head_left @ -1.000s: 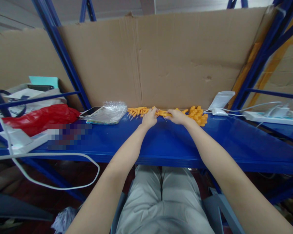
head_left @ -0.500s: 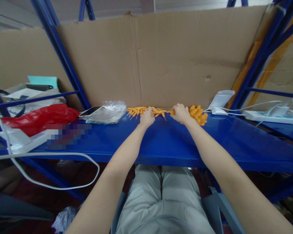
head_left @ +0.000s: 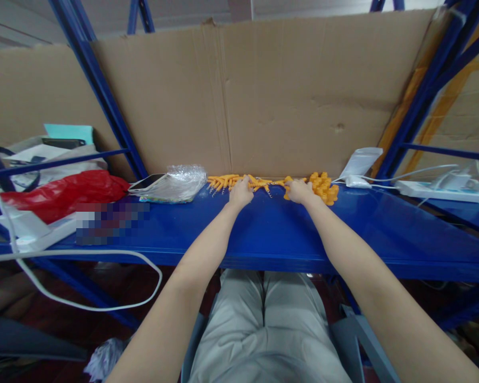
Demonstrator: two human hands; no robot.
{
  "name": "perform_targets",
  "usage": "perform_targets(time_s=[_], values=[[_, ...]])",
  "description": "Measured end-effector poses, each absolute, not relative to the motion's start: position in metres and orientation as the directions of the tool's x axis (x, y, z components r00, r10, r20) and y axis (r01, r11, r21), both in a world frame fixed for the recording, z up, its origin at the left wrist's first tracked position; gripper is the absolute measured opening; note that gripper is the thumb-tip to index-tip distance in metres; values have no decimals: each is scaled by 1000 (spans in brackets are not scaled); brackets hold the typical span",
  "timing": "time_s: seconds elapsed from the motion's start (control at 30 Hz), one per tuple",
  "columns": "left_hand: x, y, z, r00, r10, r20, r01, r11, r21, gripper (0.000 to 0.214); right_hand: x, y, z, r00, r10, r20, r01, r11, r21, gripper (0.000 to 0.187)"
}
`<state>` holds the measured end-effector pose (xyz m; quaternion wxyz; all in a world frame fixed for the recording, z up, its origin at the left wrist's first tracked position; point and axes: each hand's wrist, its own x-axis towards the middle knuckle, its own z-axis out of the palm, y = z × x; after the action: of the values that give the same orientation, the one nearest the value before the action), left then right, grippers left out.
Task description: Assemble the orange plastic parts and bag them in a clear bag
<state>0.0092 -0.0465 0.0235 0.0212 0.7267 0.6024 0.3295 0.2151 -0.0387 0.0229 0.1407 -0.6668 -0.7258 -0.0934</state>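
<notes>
Small orange plastic pieces (head_left: pixel 223 182) with little metal springs lie in a row along the back of the blue shelf (head_left: pixel 263 234), against a cardboard wall. A heap of more orange pieces (head_left: pixel 323 187) sits to the right. My left hand (head_left: pixel 240 192) is closed on orange pieces in the middle of the row. My right hand (head_left: pixel 299 191) is closed on an orange piece (head_left: pixel 288 181) at the left edge of the heap. Both arms reach straight forward over the shelf.
Left of the row lie a clear plastic bag (head_left: pixel 179 183), a phone (head_left: pixel 147 182) and a red bag (head_left: pixel 64 194). A white pouch (head_left: pixel 361 162), cables and a power strip (head_left: pixel 439 191) sit at right. A white cable (head_left: pixel 104 306) hangs below the shelf edge.
My right hand left the middle of the row, moved right to the heap and closed on an orange piece there. My left hand stayed in place.
</notes>
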Motion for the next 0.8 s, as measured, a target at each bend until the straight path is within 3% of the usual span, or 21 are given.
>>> perform_targets(time_s=[0.5, 0.6, 0.7, 0.8], values=[[11, -44, 20, 117, 882, 458, 856, -323, 404, 23, 217, -38, 19, -82, 957, 277, 993, 102, -57, 48], [10, -42, 18, 144, 872, 467, 848, -352, 397, 23, 216, -40, 22, -91, 936, 339, 992, 113, -47, 45], [10, -39, 16, 174, 871, 460, 844, -373, 386, 24, 209, -43, 29, -128, 879, 460, 978, 189, -87, 40], [10, -38, 15, 203, 874, 441, 846, -383, 370, 26, 198, -46, 36, -244, 845, 476, 922, 354, -156, 37]])
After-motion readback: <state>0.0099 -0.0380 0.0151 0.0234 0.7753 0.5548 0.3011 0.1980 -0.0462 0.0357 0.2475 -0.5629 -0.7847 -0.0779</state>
